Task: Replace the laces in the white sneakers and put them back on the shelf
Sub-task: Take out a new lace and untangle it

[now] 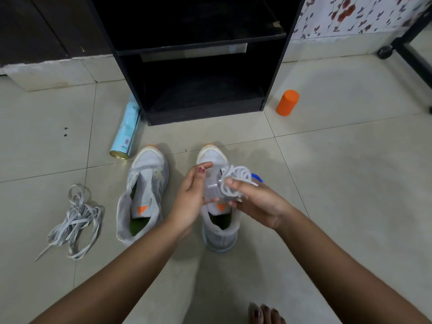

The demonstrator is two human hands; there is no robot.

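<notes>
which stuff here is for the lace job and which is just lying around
Job: left white sneaker, right white sneaker, coiled white lace, clear plastic packet, loose pile of grey-white laces, black shelf unit.
Lying about: pale blue spray can, orange plastic cylinder.

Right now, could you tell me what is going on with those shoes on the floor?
A person faces a black shelf. Their left hand holds a small clear packet, while the fingers of the right hand pinch a coil of white lace against it. One white sneaker and the second sneaker stand unlaced on the tiles, and a loose heap of laces lies off to the left. Neither shoe is threaded yet.
</notes>
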